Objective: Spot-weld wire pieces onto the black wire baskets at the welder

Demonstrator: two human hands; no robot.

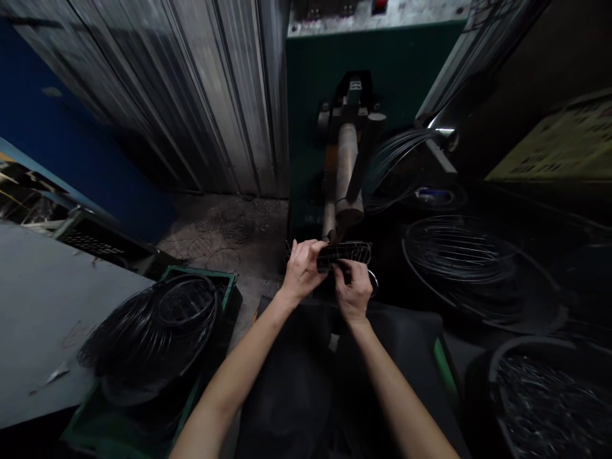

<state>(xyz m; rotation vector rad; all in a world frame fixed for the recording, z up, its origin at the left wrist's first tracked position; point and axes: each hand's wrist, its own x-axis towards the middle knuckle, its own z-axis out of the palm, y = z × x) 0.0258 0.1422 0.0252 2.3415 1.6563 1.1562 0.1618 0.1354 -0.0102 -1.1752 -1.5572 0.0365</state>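
A dark wire basket-like piece (356, 252) sits just under the tip of the machine's arm (347, 166). My left hand (305, 264) grips the piece's left side, thumb and fingers closed round it. At its near edge, my right hand (354, 285) is closed in a pinch, the fingertips against the wires. A shiny curved ring shows just right of my right hand. Whether my right fingers also pinch a small separate part is too dark to tell.
On the left, a green crate (229, 280) bears a heap of round wire grids (162, 319). To the right are a large basin of wire rings (459, 255) and a tub of small metal pieces (549, 401). Wire grids lie on the floor (258, 268) behind the crate.
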